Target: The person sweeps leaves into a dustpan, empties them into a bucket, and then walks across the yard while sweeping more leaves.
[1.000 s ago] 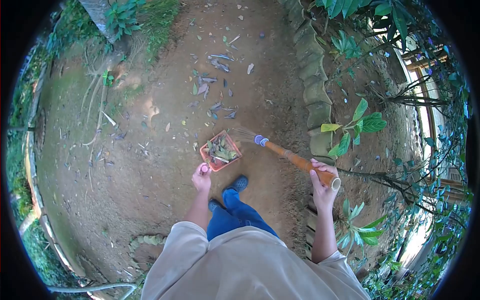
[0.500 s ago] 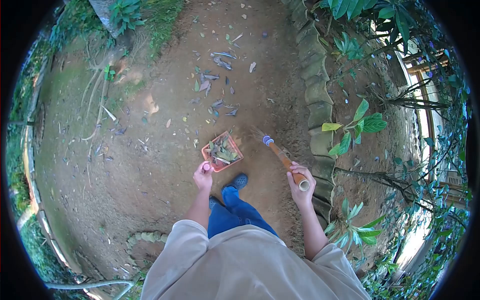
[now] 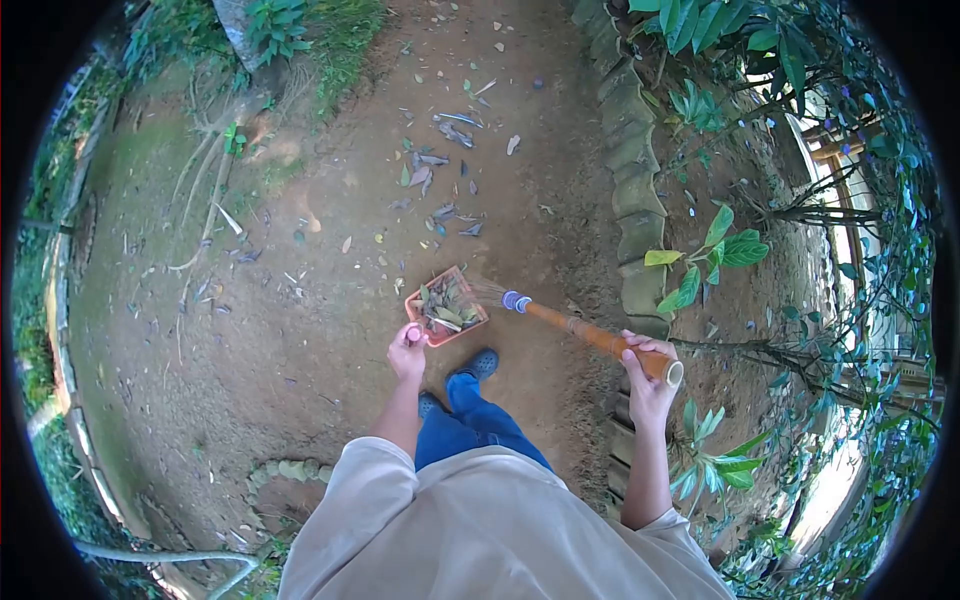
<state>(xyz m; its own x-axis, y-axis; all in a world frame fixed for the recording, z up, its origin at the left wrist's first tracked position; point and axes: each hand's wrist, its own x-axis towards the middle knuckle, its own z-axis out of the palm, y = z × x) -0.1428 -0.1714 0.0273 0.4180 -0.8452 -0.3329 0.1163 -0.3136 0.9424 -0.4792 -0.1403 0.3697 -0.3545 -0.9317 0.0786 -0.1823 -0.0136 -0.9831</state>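
Bare dirt path, scattered dry leaves (image 3: 440,170) beyond the orange plastic dustpan (image 3: 446,306). Left hand (image 3: 407,350) is clenching its pink handle; right hand (image 3: 648,375) is gripping the orange-handled broom (image 3: 590,335), bristles beside the dustpan's right edge. Risk: a hard stroke tipping the leaf-filled pan, spilling leaves.

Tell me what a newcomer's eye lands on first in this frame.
The orange dustpan full of dry leaves sits at the centre, on the dirt path, its handle held by the left hand. The right hand grips a broom whose bristles meet the pan's edge. Scattered leaves lie farther up the path.
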